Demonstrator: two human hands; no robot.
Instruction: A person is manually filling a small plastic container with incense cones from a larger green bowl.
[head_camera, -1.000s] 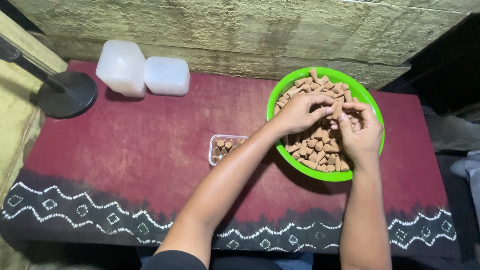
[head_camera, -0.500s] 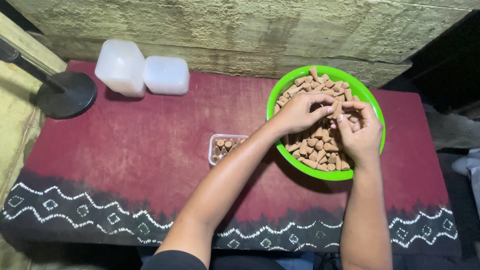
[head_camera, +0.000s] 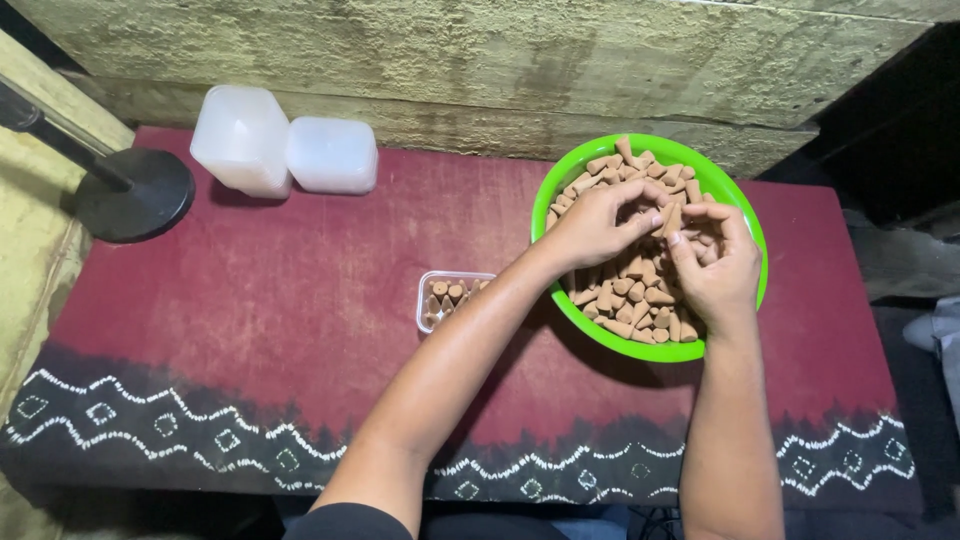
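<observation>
A bright green bowl (head_camera: 563, 318) full of small brown cones (head_camera: 628, 285) sits on the right of a dark red cloth. Both my hands are over the bowl. My left hand (head_camera: 597, 223) has its fingers curled on several cones at the heap's top. My right hand (head_camera: 713, 264) pinches a single brown cone (head_camera: 672, 218) upright between thumb and fingers, touching my left fingertips. A small clear rectangular tray (head_camera: 436, 302) with several cones in it lies left of the bowl, partly hidden by my left forearm.
Two translucent white plastic containers (head_camera: 275, 151) stand at the back left against a rough wall. A black round stand base (head_camera: 133, 193) with a pole sits at the far left. The cloth (head_camera: 250, 330) has a black front border with white zigzags.
Both hands stay over the bowl; the fingers have shifted slightly as they gather cones. Nothing else has moved.
</observation>
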